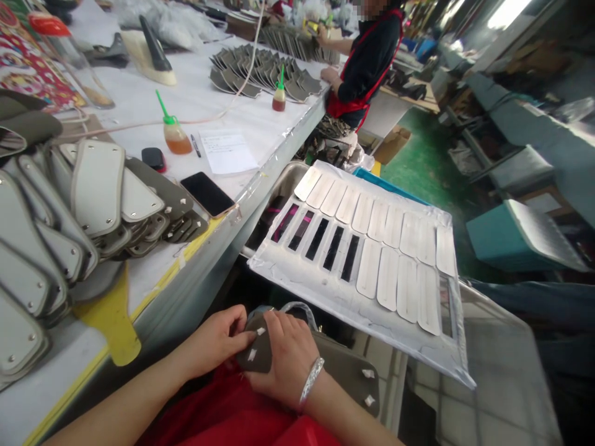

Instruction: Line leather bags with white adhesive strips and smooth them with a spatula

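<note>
A long grey-brown panel (344, 368) with rounded ends lies across my lap, with small white tabs showing at both ends. My right hand (290, 350), a silvery bracelet at its wrist, is laid over the panel with its fingers bent over the far edge. At the panel's left end, my left hand (216, 337) is closed, its thumb pressing beside a white tab. Its curled fingertips are partly hidden. Just beyond the hands, a white slotted rack (320, 282) carries rows of pale rounded strips (385, 272); several slots on its left show dark.
Stacked panels with light faces (97, 186) crowd the left table, near a phone (207, 193), a paper sheet (227, 152) and a green-tipped bottle (176, 136). A yellow piece (114, 322) overhangs the edge. A co-worker (367, 68) stands at the far end by grey pieces (264, 71).
</note>
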{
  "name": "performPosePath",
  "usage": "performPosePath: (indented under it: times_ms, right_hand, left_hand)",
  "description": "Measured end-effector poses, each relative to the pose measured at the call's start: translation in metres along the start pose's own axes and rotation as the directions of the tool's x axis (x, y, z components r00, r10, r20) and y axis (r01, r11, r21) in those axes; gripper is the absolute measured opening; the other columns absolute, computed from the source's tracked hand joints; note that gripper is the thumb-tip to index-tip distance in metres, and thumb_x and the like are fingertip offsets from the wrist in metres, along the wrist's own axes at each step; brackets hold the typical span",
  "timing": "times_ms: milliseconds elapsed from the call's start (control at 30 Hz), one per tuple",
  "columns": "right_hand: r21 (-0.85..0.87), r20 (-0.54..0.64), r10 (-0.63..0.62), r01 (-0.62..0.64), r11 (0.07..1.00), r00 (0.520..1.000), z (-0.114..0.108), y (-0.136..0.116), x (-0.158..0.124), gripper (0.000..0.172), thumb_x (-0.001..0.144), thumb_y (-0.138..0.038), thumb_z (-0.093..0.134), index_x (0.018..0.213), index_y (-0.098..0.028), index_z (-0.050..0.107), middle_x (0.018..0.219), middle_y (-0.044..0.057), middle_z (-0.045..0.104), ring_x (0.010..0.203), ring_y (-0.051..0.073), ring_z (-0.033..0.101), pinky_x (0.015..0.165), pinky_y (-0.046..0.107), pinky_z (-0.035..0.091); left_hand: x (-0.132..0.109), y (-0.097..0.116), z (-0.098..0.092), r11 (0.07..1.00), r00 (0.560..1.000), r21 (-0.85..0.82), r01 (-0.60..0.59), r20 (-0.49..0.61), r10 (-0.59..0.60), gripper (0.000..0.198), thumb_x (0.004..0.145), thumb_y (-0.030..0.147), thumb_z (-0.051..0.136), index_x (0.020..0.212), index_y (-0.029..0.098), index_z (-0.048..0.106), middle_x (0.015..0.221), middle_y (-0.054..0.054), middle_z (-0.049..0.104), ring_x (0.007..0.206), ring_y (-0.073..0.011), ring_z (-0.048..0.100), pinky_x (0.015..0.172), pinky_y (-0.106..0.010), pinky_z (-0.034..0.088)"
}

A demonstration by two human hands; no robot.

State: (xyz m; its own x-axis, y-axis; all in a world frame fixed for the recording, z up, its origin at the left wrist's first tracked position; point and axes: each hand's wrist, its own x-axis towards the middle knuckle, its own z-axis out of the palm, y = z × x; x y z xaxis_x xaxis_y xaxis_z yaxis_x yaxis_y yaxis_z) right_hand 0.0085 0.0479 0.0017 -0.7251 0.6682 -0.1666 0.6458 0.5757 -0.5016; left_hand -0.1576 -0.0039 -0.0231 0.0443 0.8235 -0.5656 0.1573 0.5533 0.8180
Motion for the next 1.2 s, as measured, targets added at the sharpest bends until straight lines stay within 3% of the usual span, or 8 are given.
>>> performPosePath:
  times_ms: [133, 267, 467, 667, 767, 867, 1000, 1200]
  right_hand:
    - [-0.036, 0.022, -0.014, 0.014, 0.999, 1.0, 0.0, -0.001, 0.002, 0.067, 0.059, -0.055, 0.064, 0.111, -0.016, 0.048, 0.102, 0.009, 0.058, 0.094, 0.027, 0.051, 0.083, 0.04, 0.039]
    - [-0.076, 0.077, -0.09, 0.095, 0.993, 0.993, -0.01, 0.013, -0.01, 0.089, 0.066, -0.07, 0.054, 0.129, -0.01, 0.038, 0.126, 0.015, 0.049, 0.112, 0.03, 0.045, 0.093, 0.043, 0.035]
    - [-0.289, 0.099, 0.241, -0.203, 0.936, 0.966, -0.029, 0.056, -0.048, 0.052, 0.088, -0.053, 0.035, 0.12, -0.015, 0.049, 0.102, 0.012, 0.061, 0.092, 0.026, 0.056, 0.08, 0.04, 0.041]
    - [-0.305, 0.046, 0.208, -0.185, 0.934, 0.977, -0.029, 0.06, -0.06, 0.047, 0.087, -0.056, 0.033, 0.107, -0.019, 0.054, 0.091, 0.007, 0.06, 0.085, 0.023, 0.054, 0.073, 0.034, 0.04]
    - [-0.309, 0.034, 0.211, -0.191, 0.932, 0.977, -0.028, 0.059, -0.062, 0.046, 0.087, -0.057, 0.034, 0.102, -0.019, 0.054, 0.09, 0.007, 0.06, 0.085, 0.022, 0.055, 0.072, 0.034, 0.039]
    - [-0.316, 0.023, 0.21, -0.192, 0.929, 0.978, -0.027, 0.06, -0.066, 0.046, 0.086, -0.057, 0.034, 0.096, -0.018, 0.055, 0.09, 0.007, 0.061, 0.084, 0.023, 0.056, 0.069, 0.034, 0.04]
    - [-0.303, -0.008, 0.2, -0.193, 0.933, 0.98, -0.024, 0.064, -0.069, 0.046, 0.085, -0.058, 0.035, 0.094, -0.017, 0.055, 0.088, 0.007, 0.061, 0.081, 0.024, 0.056, 0.067, 0.035, 0.041]
    - [-0.28, -0.022, 0.214, -0.211, 0.936, 0.977, -0.018, 0.067, -0.066, 0.043, 0.087, -0.053, 0.034, 0.089, -0.017, 0.056, 0.086, 0.009, 0.061, 0.08, 0.025, 0.056, 0.066, 0.037, 0.042]
  left_hand:
    - [0.0, 0.001, -0.001, 0.999, 1.0, 0.03, 0.012, -0.003, -0.012, 0.029, 0.076, 0.043, 0.052, 0.068, 0.023, 0.033, 0.053, 0.011, 0.041, 0.04, -0.0099, 0.046, 0.035, -0.02, 0.037]
    - [-0.003, 0.005, 0.0, 0.983, 0.997, 0.175, -0.051, -0.042, 0.059, 0.025, 0.076, 0.039, 0.052, 0.068, 0.022, 0.035, 0.053, 0.01, 0.042, 0.044, -0.0091, 0.043, 0.041, -0.019, 0.032]
    - [-0.006, 0.013, -0.002, 0.89, 0.981, 0.429, -0.152, -0.042, 0.188, 0.025, 0.078, 0.04, 0.048, 0.066, 0.021, 0.038, 0.055, 0.008, 0.042, 0.052, -0.0115, 0.042, 0.049, -0.023, 0.029]
    - [-0.008, 0.033, -0.006, 0.644, 0.962, 0.736, -0.21, 0.037, 0.272, 0.021, 0.079, 0.041, 0.05, 0.076, 0.02, 0.047, 0.072, 0.001, 0.056, 0.068, -0.0184, 0.054, 0.062, -0.03, 0.04]
    - [-0.009, 0.041, 0.018, 0.444, 0.837, 0.814, -0.374, 0.09, 0.54, 0.03, 0.083, 0.038, 0.047, 0.105, 0.017, 0.05, 0.105, -0.008, 0.058, 0.099, -0.0235, 0.053, 0.085, -0.036, 0.041]
    - [-0.008, 0.035, 0.051, 0.254, 0.734, 0.824, -0.507, 0.259, 0.627, 0.059, 0.077, 0.051, 0.054, 0.122, 0.014, 0.045, 0.121, -0.012, 0.054, 0.113, -0.0258, 0.047, 0.099, -0.041, 0.032]
    - [-0.003, 0.022, 0.071, 0.138, 0.766, 0.885, -0.444, 0.295, 0.571, 0.084, 0.059, 0.067, 0.062, 0.122, 0.012, 0.049, 0.122, -0.015, 0.055, 0.112, -0.0314, 0.047, 0.101, -0.047, 0.028]
    - [0.001, 0.026, 0.073, 0.054, 0.798, 0.912, -0.407, 0.326, 0.506, 0.082, 0.065, 0.068, 0.056, 0.122, 0.01, 0.05, 0.123, -0.019, 0.054, 0.112, -0.0337, 0.046, 0.098, -0.048, 0.027]
